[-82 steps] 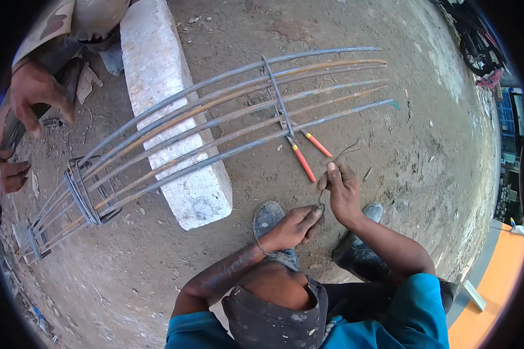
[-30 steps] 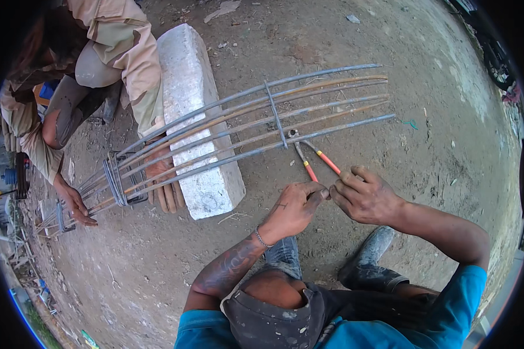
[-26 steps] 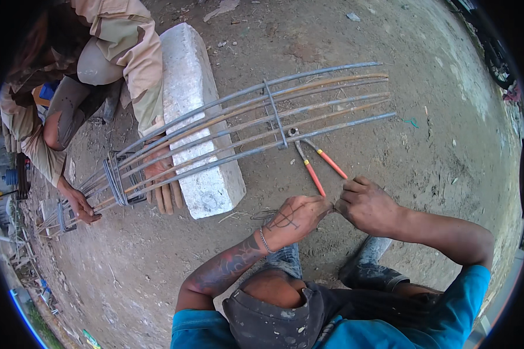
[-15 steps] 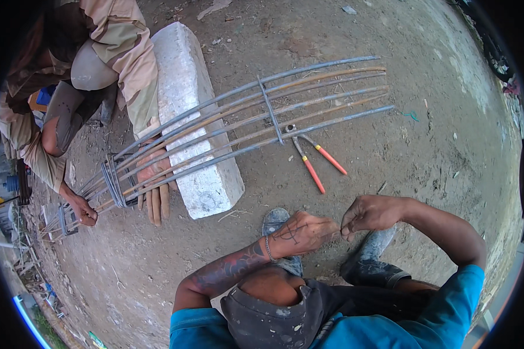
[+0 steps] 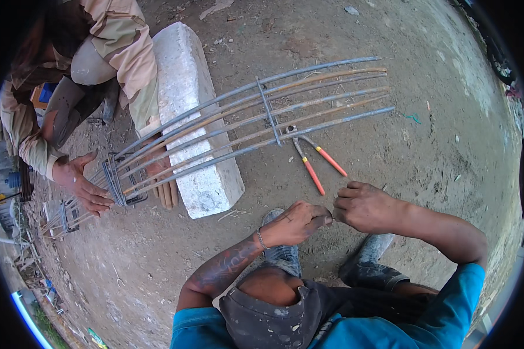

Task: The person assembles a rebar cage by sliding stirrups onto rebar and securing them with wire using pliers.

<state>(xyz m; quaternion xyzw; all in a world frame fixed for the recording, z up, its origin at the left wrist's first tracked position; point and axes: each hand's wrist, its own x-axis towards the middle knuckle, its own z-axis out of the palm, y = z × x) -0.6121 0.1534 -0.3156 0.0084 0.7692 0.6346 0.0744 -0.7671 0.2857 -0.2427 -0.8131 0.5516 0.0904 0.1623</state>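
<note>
Pincers, red-handled, are lying on ground just beyond the fingers, beside rebar cage; left hand and right hand are pinching closed, near each other, contents too small to tell.

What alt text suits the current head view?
A person's left hand and right hand are close together, any item between them unclear; red-handled pincers lie on the ground beyond. Steel bars cross a white block, and a co-worker at left has one hand by steel loops.
</note>
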